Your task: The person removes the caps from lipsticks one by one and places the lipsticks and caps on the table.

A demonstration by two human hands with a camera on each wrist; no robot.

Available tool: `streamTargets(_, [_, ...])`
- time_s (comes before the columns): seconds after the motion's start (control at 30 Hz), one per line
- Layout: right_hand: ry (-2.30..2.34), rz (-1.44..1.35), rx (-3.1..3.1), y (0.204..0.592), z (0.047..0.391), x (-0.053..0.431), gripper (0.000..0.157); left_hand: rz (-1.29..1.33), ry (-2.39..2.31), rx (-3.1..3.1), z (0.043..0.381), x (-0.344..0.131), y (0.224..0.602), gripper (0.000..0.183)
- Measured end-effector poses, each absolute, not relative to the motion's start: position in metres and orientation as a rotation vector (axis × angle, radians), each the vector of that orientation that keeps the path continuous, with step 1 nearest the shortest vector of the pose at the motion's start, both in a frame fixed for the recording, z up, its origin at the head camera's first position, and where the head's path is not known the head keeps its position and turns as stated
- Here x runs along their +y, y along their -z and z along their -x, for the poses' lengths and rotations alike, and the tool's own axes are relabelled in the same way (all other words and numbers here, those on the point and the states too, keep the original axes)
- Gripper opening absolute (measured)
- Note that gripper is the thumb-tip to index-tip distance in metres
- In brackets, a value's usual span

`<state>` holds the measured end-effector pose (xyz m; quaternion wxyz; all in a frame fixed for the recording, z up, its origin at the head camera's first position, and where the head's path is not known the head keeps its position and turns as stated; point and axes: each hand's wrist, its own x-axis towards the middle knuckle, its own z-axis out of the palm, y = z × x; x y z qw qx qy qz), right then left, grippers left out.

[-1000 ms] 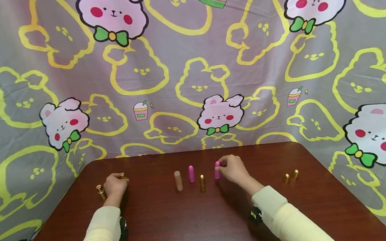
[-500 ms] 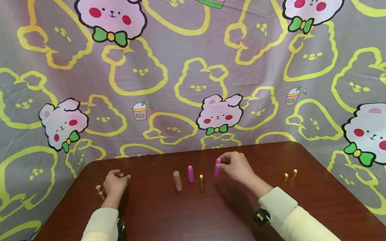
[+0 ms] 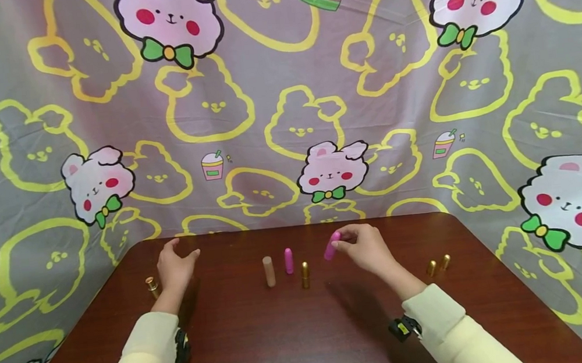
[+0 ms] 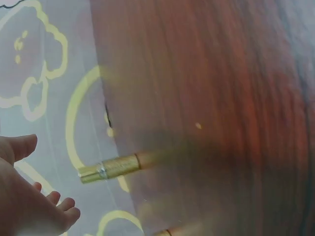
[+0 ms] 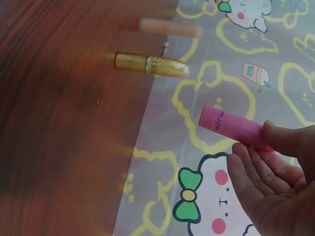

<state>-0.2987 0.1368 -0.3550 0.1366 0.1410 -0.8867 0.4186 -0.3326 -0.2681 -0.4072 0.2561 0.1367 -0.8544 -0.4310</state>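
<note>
My right hand (image 3: 370, 247) pinches the top of a pink lipstick tube (image 3: 332, 246) between thumb and fingers. It hangs tilted over the table, and the right wrist view shows dark lettering near its base. At the left, my left hand (image 3: 177, 269) is spread, with thumb and fingers apart and nothing between them. Close by stands an uncapped gold lipstick base (image 4: 110, 168), hidden behind that hand in the head view. Another gold lipstick base (image 3: 151, 285) stands just left of my wrist.
Mid-table stand a beige tube (image 3: 269, 272), a second pink tube (image 3: 289, 261) and a gold bullet-shaped lipstick (image 3: 305, 275). Two small gold caps (image 3: 432, 267) are at the right. A patterned cloth (image 3: 243, 122) hangs behind the brown table (image 3: 284, 334).
My right hand has lifted the pink lipstick tube off the table, drawing it slightly right and tilting it. My left hand has let go of the gold lipstick base and opened its fingers.
</note>
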Motion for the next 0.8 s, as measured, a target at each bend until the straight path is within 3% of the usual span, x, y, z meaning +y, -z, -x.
streamTargets(0.8, [-1.591,-0.356,-2.356,0.347,0.288,0.133,0.022,0.083,1.236,-2.173,0.323,-0.183,0.373,0.050])
